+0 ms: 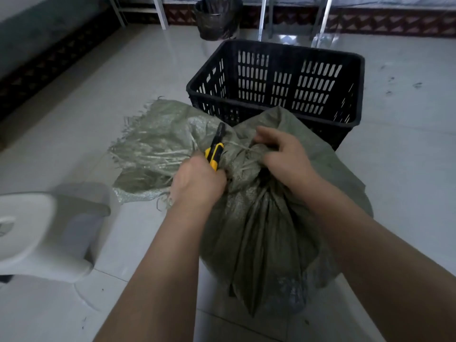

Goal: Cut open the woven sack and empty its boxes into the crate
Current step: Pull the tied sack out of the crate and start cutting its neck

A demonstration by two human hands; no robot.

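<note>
Head view: a grey-green woven plastic sack (259,218) stands bulging on the pale tiled floor (74,119), directly in front of the person. Its neck is gathered and bound with pale string (243,148). Above the binding, the frayed mouth of the sack (153,134) fans out flat to the left.

The left hand (197,181) is at the left of the sack's neck, clenched round the handle of a yellow-and-black utility knife (215,151). The knife's dark tip points up and away, just beside the string. Whether the blade touches the string cannot be told. The right hand (281,154) is on the right of the neck, its fingers curled into the bunched weave next to the binding, holding it steady.

Just behind the sack, touching or nearly touching it, sits a black slotted plastic crate (283,80). No boxes show in the part of its inside that can be seen. To the sack's left is a white plastic stool (37,230), and well beyond the sack, past the crate, a dark waste bin (218,18).

By the look of it the task is near its start. The knife is in hand and set at the tie, but the sack is tied shut and uncut. Its contents are hidden, so the boxes cannot be confirmed. Left to do: sever the string or slit the weave, open the mouth, and tip the load into the crate.
</note>
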